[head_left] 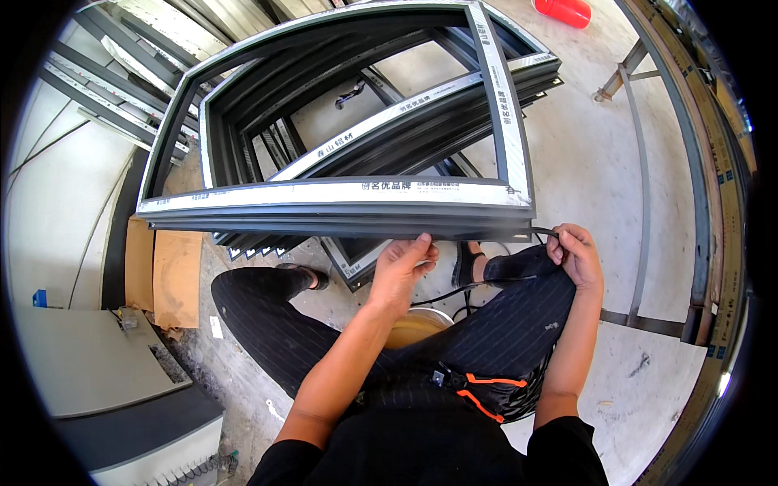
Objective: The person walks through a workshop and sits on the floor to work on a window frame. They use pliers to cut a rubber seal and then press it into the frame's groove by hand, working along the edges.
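A dark metal window frame with white protective film lies on top of a stack of similar frames in front of me. My left hand is at its near edge, fingers curled, thumb and fingertip against the dark profile; what they pinch, if anything, is too small to tell. Past the frame's right corner, my right hand is closed on a thin black rubber strip. That strip runs from my fingers to the frame's near edge. A black length also hangs across my right thigh.
Between my legs stands a round tub. Orange-handled pliers lie at my lap. Metal profiles lean at the left, above cardboard. A grey-white cabinet stands at lower left. A steel rack is at right, a red bucket far off.
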### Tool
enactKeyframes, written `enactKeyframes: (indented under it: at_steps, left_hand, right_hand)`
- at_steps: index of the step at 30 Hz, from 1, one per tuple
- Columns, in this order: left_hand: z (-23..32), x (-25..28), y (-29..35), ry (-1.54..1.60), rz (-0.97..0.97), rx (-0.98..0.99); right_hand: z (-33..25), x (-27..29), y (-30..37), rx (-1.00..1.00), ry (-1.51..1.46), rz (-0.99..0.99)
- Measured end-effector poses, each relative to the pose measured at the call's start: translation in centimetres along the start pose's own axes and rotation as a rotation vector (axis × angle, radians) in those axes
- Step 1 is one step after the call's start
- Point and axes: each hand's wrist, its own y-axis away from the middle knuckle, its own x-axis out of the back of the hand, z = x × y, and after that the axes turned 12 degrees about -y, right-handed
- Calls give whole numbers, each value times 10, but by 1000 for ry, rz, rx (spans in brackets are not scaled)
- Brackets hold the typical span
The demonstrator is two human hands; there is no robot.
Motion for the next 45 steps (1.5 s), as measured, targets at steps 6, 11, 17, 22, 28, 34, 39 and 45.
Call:
enactKeyframes:
  at_steps: [6,11,17,22,28,34,39,45]
  left_hand:
    - [-15,8,-12,-3,2,-67]
    - [2,45,-9,-33,183,-62]
    - [45,167,-1,85,395,-195]
    - [67,207,24,-154,617,-184]
    - [110,177,67,-662,952,-790]
    - [139,107,19,-1368,972,-1163]
    - [136,77,-31,-1357,958,-1279]
    - [126,96,-10,-1238,799,-1367]
  right_hand:
    - [-1,-4,0,-4,-12,8]
    - [-1,1,4,-16,14,-15]
    - [3,3,5,-44,51,10]
    - [3,-25,11,31,723,37]
    - [-66,-110,31,480,1302,-44]
    - [-81,-180,-79,823,1485,-542]
    - [-66,-182,-94,620,1654,-710]
    - [-42,-192,-39,596,1651,-558]
